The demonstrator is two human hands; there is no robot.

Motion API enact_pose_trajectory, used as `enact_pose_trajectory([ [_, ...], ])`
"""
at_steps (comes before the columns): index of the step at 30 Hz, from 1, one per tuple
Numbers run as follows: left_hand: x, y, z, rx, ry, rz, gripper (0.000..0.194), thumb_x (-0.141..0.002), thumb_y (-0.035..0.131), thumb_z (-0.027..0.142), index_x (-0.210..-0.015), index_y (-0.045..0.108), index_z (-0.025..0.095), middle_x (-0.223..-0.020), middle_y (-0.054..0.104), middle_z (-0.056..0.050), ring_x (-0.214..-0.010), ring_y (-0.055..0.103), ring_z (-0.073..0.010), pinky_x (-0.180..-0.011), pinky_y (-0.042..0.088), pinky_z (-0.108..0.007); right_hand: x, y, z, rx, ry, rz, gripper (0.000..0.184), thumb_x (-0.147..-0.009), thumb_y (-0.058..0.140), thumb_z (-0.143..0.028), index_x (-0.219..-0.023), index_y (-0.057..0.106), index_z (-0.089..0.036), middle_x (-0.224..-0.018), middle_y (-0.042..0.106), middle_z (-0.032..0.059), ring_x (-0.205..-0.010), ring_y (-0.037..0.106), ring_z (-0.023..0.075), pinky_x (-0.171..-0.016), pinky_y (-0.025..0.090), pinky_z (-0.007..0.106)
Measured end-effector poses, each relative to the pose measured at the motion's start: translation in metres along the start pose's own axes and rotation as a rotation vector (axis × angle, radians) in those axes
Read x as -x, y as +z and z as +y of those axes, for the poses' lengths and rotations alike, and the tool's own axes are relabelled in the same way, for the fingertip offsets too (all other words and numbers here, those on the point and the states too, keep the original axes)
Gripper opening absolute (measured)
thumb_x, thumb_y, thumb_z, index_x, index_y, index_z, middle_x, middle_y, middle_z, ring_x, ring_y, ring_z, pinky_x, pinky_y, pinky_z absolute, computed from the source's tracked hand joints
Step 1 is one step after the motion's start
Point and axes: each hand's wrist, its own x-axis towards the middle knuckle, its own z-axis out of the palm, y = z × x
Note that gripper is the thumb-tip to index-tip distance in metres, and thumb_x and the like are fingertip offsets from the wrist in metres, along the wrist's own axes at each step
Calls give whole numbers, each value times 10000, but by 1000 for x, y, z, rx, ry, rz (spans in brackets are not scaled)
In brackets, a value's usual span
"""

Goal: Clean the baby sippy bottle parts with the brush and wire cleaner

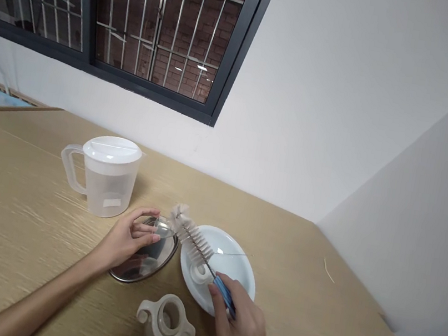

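Note:
My left hand [129, 238] is closed around a small clear cup-like piece [163, 228] over a shiny metal plate [136, 273]. My right hand [240, 327] grips the blue handle of a white bottle brush [192, 236], whose bristled end points up-left toward the clear piece and touches its rim. Under the brush lies a white plate [233, 273] with a small white ring [202, 273] on it. A cream baby-bottle collar with two handles [166, 319] stands near the table's front edge, between my hands.
A translucent plastic jug with a white lid [107, 176] stands at the back left of the wooden table [12, 204]. White walls meet in a corner at the right; a barred window is above the jug.

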Motion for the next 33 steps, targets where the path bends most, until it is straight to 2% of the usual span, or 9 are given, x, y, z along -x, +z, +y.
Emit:
enact_pose_trajectory([
  [3,3,-1,3,97,-124,-85,689,-730,840,412,-1321,565,188,-1014,761,-121,-931,741,-289,-704,637,-390,2,0,4,47,60,-10,218,-1003,524,-343,-1033,676,-189,-828,754,39,-672,726,152,-599,546,207],
  [6,7,-2,8,197,-185,-89,668,-743,841,396,-1332,560,253,-1217,718,-125,-1028,721,-311,-653,649,-395,2,-1,6,74,75,26,232,-997,540,-360,-1029,685,-181,-867,765,54,-700,738,161,-635,567,216],
  [8,7,-2,12,237,-174,-73,619,-743,850,357,-1292,578,267,-1391,628,-117,-1135,688,-311,-702,655,-376,2,-2,5,68,70,68,218,-994,552,-353,-1024,683,-181,-876,766,58,-711,738,161,-656,575,219],
  [10,7,-1,14,273,-163,-82,585,-753,847,337,-1267,580,252,-1437,596,-121,-1170,678,-300,-766,649,-353,2,-2,3,55,60,106,193,-989,568,-337,-1026,677,-181,-872,763,56,-704,733,154,-667,578,218],
  [15,5,-1,12,271,-123,-80,635,-747,849,366,-1288,549,224,-1364,654,-132,-1120,712,-294,-844,633,-375,4,-3,0,30,40,125,162,-974,595,-295,-1069,662,-182,-879,758,57,-690,722,151,-653,580,224],
  [20,-1,-4,-1,203,-52,-78,639,-710,873,379,-1254,608,172,-1206,737,-131,-1056,735,-276,-961,582,-404,6,-4,-2,-28,-32,59,179,-967,598,-240,-1129,647,-181,-874,745,57,-694,710,146,-616,561,222],
  [25,-6,-8,-10,175,-92,-77,655,-695,878,414,-1251,649,153,-1153,749,-142,-952,760,-284,-881,617,-429,6,-2,1,0,-104,0,237,-969,591,-203,-1194,649,-153,-771,700,44,-632,663,133,-573,522,220],
  [30,-4,-9,-4,97,-96,-45,743,-697,876,408,-1350,600,189,-1301,684,-153,-794,761,-216,-757,643,-381,6,-2,9,106,-13,77,221,-973,600,-265,-1153,670,-157,-858,731,66,-671,695,149,-607,541,232],
  [33,2,-6,6,89,-130,-61,762,-705,874,376,-1387,566,234,-1327,672,-137,-861,757,-238,-677,644,-346,5,-3,8,91,15,115,201,-966,613,-272,-1129,662,-165,-910,746,76,-722,720,160,-630,556,231],
])
